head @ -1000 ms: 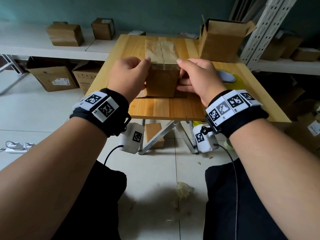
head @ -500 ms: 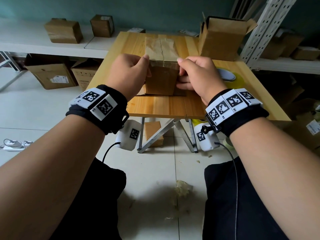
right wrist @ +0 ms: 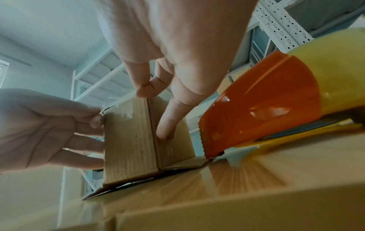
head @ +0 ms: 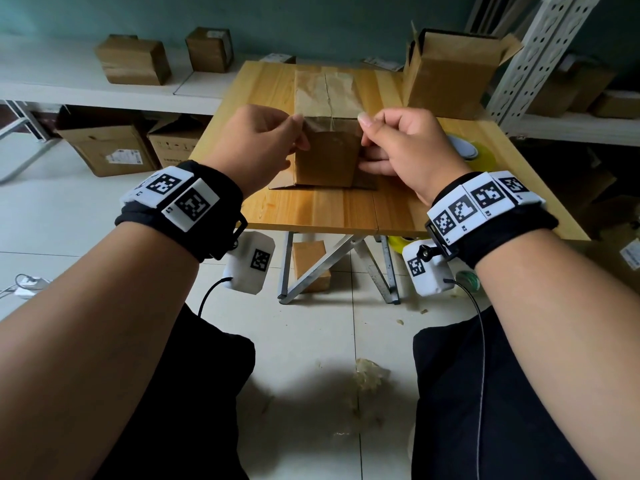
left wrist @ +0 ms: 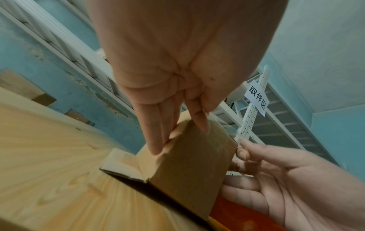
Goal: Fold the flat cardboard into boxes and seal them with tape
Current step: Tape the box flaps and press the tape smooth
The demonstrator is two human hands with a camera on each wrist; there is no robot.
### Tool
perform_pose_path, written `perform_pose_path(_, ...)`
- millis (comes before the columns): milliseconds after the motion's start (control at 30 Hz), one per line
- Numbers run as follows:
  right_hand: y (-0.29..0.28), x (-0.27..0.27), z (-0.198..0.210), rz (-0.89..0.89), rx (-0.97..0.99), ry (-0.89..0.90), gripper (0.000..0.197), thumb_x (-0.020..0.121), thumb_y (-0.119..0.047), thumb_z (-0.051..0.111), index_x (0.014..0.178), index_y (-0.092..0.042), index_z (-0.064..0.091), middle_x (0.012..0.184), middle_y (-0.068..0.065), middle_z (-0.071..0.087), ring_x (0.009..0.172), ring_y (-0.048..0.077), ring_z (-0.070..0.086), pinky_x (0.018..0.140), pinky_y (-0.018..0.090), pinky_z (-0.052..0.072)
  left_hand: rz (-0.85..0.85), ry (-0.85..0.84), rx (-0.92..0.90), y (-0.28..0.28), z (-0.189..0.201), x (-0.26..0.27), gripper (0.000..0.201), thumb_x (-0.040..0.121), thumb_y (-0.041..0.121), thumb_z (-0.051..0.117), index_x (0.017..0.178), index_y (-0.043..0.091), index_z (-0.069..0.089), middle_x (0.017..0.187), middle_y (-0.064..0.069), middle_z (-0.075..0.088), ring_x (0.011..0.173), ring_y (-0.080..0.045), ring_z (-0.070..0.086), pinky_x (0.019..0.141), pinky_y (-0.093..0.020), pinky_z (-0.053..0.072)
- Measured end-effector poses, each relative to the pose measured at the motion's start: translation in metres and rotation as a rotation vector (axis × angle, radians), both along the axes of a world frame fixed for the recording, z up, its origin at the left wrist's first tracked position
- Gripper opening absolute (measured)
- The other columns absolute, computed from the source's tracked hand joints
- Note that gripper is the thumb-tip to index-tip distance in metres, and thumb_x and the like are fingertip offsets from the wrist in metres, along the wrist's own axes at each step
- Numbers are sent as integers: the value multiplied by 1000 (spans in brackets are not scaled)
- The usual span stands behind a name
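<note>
A small box (head: 325,157) is standing near the middle of the table (head: 311,213), with the left hand (head: 252,147) touching its left side and the right hand (head: 405,147) its right. A tape dispenser (head: 465,150) is lying by the right edge, and an open box (head: 450,74) is sitting at the far right corner.

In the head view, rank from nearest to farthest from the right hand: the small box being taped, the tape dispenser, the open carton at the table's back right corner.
1. Small box: touched by the right hand, on its left.
2. Tape dispenser: just to its right.
3. Open carton: farther back.
</note>
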State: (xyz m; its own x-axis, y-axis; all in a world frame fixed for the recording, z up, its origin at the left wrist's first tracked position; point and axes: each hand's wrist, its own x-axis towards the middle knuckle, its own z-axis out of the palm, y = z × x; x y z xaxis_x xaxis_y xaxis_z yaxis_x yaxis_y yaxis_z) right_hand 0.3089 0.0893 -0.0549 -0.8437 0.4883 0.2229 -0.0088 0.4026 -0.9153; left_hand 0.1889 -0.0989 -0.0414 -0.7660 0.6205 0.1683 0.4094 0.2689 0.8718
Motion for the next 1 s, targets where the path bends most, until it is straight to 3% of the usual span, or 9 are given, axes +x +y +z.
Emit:
perform_pose_path(100, 2, 2, 0, 31, -13, 4, 30, 102, -35, 65, 77, -21, 71, 115, 33, 67, 109, 38, 72, 85, 44, 65, -57, 18, -8, -3, 0, -1, 35, 110, 34, 52, 88, 18, 74, 109, 1, 74, 107, -10, 69, 80, -26, 63)
perform_pose_path(233, 3, 4, 0, 50, -10, 4, 28, 103, -33, 65, 79, -21, 71, 116, 30, 68, 110, 34, 72, 87, 43, 64, -41, 23, -9, -3, -1, 0, 37, 111, 33, 49, 88, 18, 74, 108, 1, 73, 105, -8, 68, 80, -25, 63)
perform_pose_path(467, 2, 9, 3, 87, -27, -41, 25, 105, -28, 64, 84, -16, 68, 111, 27, 69, 112, 29, 72, 91, 39, 63, -57, 108, -92, -6, -2, -6, 39, 110, 32, 47, 90, 16, 77, 104, -8, 76, 101, -24, 71, 95, -45, 60)
perform_pose_path(633, 3, 13, 4, 113, -48, -79, 22, 106, -23, 62, 87, -12, 66, 93, 6, 69, 101, 18, 73, 93, 37, 62, -98, 142, -130, -12, 0, -9, 38, 110, 34, 50, 93, 18, 79, 104, -8, 77, 102, -23, 72, 97, -46, 59)
perform_pose_path(733, 5, 13, 2, 110, -26, -81, 21, 105, -23, 62, 89, -11, 68, 98, 7, 70, 109, 21, 73, 93, 37, 62, -123, 160, -154, -14, 0, -11, 37, 110, 36, 50, 95, 18, 80, 104, -4, 77, 102, -21, 72, 98, -44, 59)
perform_pose_path(867, 6, 12, 0, 105, -2, -74, 20, 105, -23, 63, 89, -11, 68, 90, 1, 70, 104, 18, 73, 93, 36, 62, -128, 194, -175, -14, 0, -12, 36, 110, 36, 51, 95, 19, 80, 102, -3, 77, 101, -21, 72, 97, -43, 60)
perform_pose_path(1000, 8, 9, -2, 103, 29, -71, 21, 105, -24, 63, 89, -13, 68, 99, 7, 71, 109, 22, 73, 93, 38, 63, -136, 223, -190, -13, 0, -14, 36, 110, 35, 51, 96, 18, 79, 101, -1, 77, 99, -19, 73, 97, -44, 60)
